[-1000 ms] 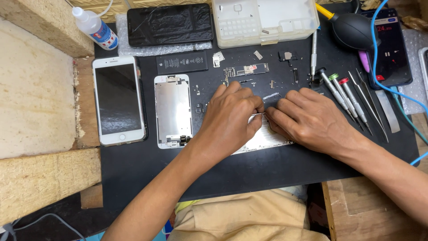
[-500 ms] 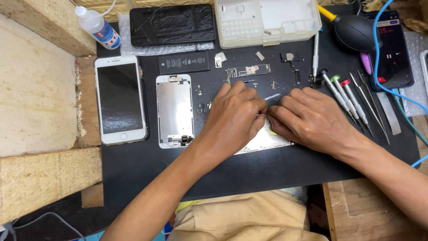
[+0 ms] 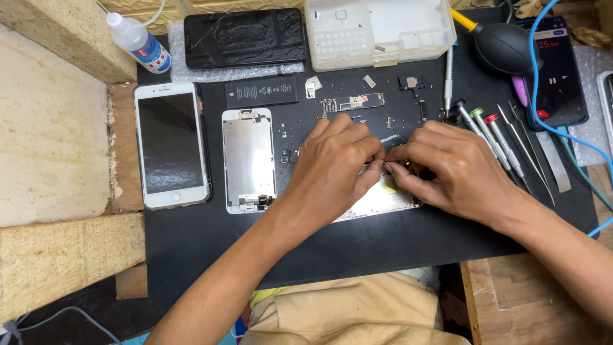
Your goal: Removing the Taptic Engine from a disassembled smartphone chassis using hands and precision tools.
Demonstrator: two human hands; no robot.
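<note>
The opened phone housing point(image 3: 377, 201) lies under the left hand point(image 3: 335, 166) and right hand point(image 3: 456, 172), fingers pinched together over it.

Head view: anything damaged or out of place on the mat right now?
The black phone at the top of the mat has a cracked screen, lines spreading from its upper left. Small loose parts lie scattered above both hands. The left hand and right hand cover the opened phone body.

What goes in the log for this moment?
left hand on phone housing | right hand on same housing | screwdrivers beside
</note>
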